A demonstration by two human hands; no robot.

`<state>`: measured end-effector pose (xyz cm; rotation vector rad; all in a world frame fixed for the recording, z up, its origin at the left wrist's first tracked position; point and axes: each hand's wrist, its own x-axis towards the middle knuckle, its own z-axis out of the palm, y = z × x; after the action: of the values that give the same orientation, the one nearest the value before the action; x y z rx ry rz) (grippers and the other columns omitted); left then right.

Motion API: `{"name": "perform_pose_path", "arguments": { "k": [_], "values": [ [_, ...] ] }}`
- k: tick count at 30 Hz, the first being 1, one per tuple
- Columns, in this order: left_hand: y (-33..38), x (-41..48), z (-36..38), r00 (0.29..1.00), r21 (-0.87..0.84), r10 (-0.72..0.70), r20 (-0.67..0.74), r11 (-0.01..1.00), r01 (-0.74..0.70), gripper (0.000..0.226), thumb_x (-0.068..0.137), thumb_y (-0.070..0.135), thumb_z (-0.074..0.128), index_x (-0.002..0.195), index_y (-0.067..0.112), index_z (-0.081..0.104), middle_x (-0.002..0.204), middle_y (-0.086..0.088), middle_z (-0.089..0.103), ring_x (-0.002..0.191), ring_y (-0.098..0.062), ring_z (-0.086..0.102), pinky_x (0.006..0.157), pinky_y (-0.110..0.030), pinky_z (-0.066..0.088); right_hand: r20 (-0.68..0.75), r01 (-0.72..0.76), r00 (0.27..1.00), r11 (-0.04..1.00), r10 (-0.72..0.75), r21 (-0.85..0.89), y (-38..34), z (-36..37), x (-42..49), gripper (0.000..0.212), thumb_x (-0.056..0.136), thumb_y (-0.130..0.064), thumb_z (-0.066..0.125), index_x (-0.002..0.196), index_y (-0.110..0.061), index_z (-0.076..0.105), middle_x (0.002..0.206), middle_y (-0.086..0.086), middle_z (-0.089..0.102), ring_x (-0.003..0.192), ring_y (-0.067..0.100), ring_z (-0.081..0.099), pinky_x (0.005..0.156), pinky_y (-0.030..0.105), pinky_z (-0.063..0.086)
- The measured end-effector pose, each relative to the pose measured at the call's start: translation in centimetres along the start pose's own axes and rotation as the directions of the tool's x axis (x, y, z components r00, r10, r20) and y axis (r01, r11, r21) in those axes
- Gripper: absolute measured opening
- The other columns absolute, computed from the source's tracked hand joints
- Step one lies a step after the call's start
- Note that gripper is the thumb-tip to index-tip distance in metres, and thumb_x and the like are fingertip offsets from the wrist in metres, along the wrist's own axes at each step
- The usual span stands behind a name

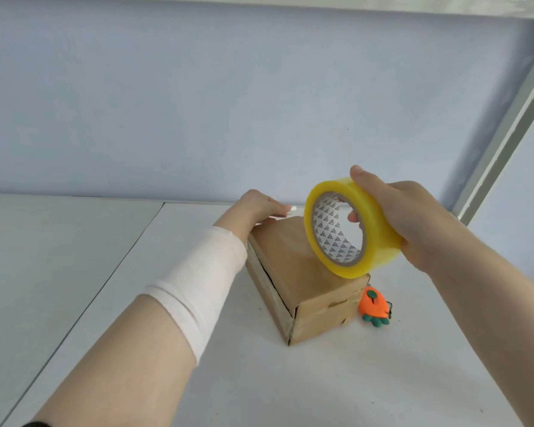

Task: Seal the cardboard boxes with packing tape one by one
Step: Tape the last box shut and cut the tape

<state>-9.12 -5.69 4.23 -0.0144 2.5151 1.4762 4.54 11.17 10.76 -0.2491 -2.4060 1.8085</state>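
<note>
At the centre of the frame, on a white table, a small cardboard box sits cornerwise to the camera while a person readies it for taping. The left hand, its forearm in a pale wrap, reaches to the box's far top edge, fingers lying fairly straight and flat there. Whether they pin down a loose end of tape cannot be told, since clear tape hardly shows against the cardboard. The right hand grasps the yellow tape roll just above the box's near right corner, thumb over the outer winding and fingers curled through the core.

The hazards lie mostly in the pull. If an end is stuck at the far edge and the left fingers ease off, drawing the roll toward the lower part of the frame would likely peel it away. The box looks light and is steadied only at its far edge, so a firm tug could drag or tip it. Because it sits skew, a strip could wander off the seam. A dark gap shows along its lower left side, and that edge would then stay open. An orange carrot-shaped object lies just beside the box at lower right and could be knocked as the roll comes down.
</note>
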Motion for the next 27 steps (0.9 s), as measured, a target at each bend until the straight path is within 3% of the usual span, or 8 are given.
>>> {"name": "perform_pose_path", "arguments": {
  "k": [5, 10, 14, 15, 17, 19, 22, 27],
  "values": [
    [-0.1, 0.3, 0.2, 0.996, 0.297, -0.05, 0.07, 0.955, 0.027, 0.047, 0.082, 0.048, 0.065, 0.115, 0.016, 0.066, 0.119, -0.005, 0.063, 0.109, -0.024, 0.06, 0.099, -0.038, 0.046, -0.002, -0.035, 0.999, 0.999, 0.035, -0.028, -0.2, 0.1, 0.1, 0.049, 0.082, -0.058, 0.054, 0.068, -0.013, 0.065, 0.05, -0.005, 0.066, 0.036, 0.003, 0.055, 0.041, 0.018, 0.042],
    [0.2, 0.5, -0.4, 0.979, 0.396, -0.148, 0.141, 0.915, 0.082, 0.061, 0.077, 0.063, 0.061, 0.117, 0.017, 0.063, 0.114, -0.003, 0.067, 0.1, -0.023, 0.066, 0.093, -0.041, 0.052, -0.002, -0.044, 0.999, 0.999, 0.044, -0.025, -0.2, 0.1, 0.1, 0.049, 0.082, -0.058, 0.054, 0.068, -0.013, 0.065, 0.049, -0.005, 0.066, 0.036, 0.004, 0.055, 0.048, 0.023, 0.041],
    [0.1, 0.6, -1.2, 0.974, 0.558, -0.171, 0.15, 0.828, 0.059, 0.063, 0.087, 0.029, 0.06, 0.144, 0.03, 0.032, 0.133, -0.001, 0.051, 0.105, -0.021, 0.061, 0.093, -0.036, 0.051, -0.001, -0.051, 0.999, 0.998, 0.051, -0.027, -0.3, 0.2, 0.0, 0.049, 0.082, -0.059, 0.054, 0.068, -0.014, 0.064, 0.049, -0.006, 0.066, 0.036, 0.002, 0.056, 0.044, 0.019, 0.042],
    [0.2, 0.8, -1.5, 0.983, 0.527, -0.106, 0.15, 0.85, 0.011, 0.057, 0.088, 0.026, 0.06, 0.141, 0.027, 0.038, 0.129, 0.0, 0.052, 0.104, -0.019, 0.06, 0.092, -0.033, 0.05, -0.001, -0.051, 0.999, 0.998, 0.051, -0.028, -0.2, 0.2, 0.0, 0.05, 0.082, -0.06, 0.054, 0.068, -0.013, 0.064, 0.05, -0.005, 0.066, 0.037, 0.003, 0.056, 0.046, 0.021, 0.043],
    [0.8, 0.7, -1.5, 0.99, 0.269, 0.032, 0.134, 0.961, -0.068, 0.031, 0.093, 0.027, 0.054, 0.122, 0.015, 0.059, 0.108, 0.002, 0.066, 0.09, -0.012, 0.064, 0.081, -0.026, 0.05, -0.008, -0.05, 0.999, 0.998, 0.05, -0.029, -0.1, 0.1, 0.3, 0.052, 0.08, -0.062, 0.054, 0.07, -0.012, 0.065, 0.056, -0.003, 0.068, 0.045, 0.008, 0.06, 0.053, 0.025, 0.046],
    [1.8, -0.1, -0.6, 0.991, 0.078, 0.089, 0.098, 0.992, -0.097, 0.034, 0.099, 0.036, 0.04, 0.098, 0.015, 0.067, 0.082, 0.008, 0.074, 0.074, -0.007, 0.067, 0.068, -0.022, 0.05, -0.009, -0.052, 0.999, 0.998, 0.052, -0.034, -0.1, 0.2, 0.5, 0.055, 0.078, -0.064, 0.054, 0.075, -0.011, 0.067, 0.063, 0.001, 0.07, 0.054, 0.014, 0.061, 0.06, 0.028, 0.049],
    [2.3, -0.6, 1.6, 0.993, 0.137, 0.097, 0.062, 0.985, -0.105, 0.046, 0.098, 0.046, 0.033, 0.073, 0.021, 0.063, 0.072, 0.008, 0.067, 0.068, -0.009, 0.058, 0.061, -0.023, 0.039, 0.025, -0.036, 0.999, 0.999, 0.037, -0.038, 0.0, 0.2, 0.7, 0.055, 0.079, -0.065, 0.052, 0.074, -0.012, 0.066, 0.06, 0.0, 0.07, 0.05, 0.012, 0.061, 0.06, 0.028, 0.051],
    [0.7, -0.3, 3.0, 0.975, 0.293, 0.208, -0.077, 0.939, -0.178, 0.046, 0.087, 0.029, 0.056, 0.048, 0.021, 0.032, 0.054, 0.001, 0.037, 0.057, -0.02, 0.031, 0.055, -0.027, 0.031, 0.153, 0.011, 0.988, 1.0, -0.01, -0.01, 0.8, -0.5, 1.0, 0.056, 0.081, -0.066, 0.048, 0.074, -0.014, 0.067, 0.061, -0.002, 0.071, 0.049, 0.009, 0.064, 0.054, 0.025, 0.05]
  ]
}}
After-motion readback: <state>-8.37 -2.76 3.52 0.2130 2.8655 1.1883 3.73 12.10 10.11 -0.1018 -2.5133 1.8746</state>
